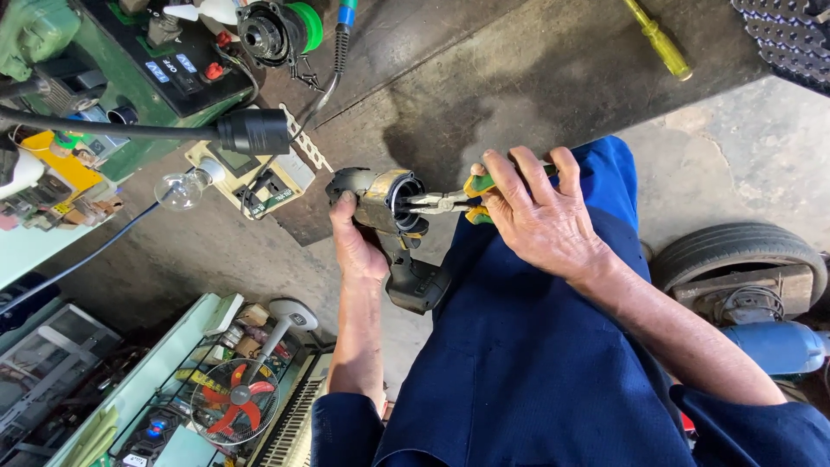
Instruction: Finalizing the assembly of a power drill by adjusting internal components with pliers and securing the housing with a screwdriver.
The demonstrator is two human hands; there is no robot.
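Two hands work over a blue-clad lap. The left hand (pixel 356 246) is clamped around one cordless power tool body (pixel 380 203), a worn black and tan housing whose open round front end faces the right; its black handle (pixel 417 284) points down toward the lap. The right hand (pixel 538 216) is closed around the green and yellow grips of one pair of needle-nose pliers (pixel 441 204), and the pliers' metal tips reach into the open front of the tool body. The two hands are close together, each gripping its own thing, with the tool and pliers meeting between them just above the knee.

Beyond the hands lies a dark, stained tabletop (pixel 519 78). On it, near the top right, rests one yellow-handled screwdriver (pixel 659 41), well apart from the hands. At the top left stands one green machine (pixel 130 60) with a black panel, and just beside it sits one round black and green motor part (pixel 275 30). One thick black cable connector (pixel 251 131) crosses from the left, and below it one clear light bulb (pixel 181 190) sits next to one cream-coloured meter box (pixel 259 173).

To the right of the lap one rubber wheel (pixel 735 255) shows, with one blue cylinder (pixel 778 346) beneath it. At the lower left one small fan with red blades (pixel 235 402) lies among clutter.
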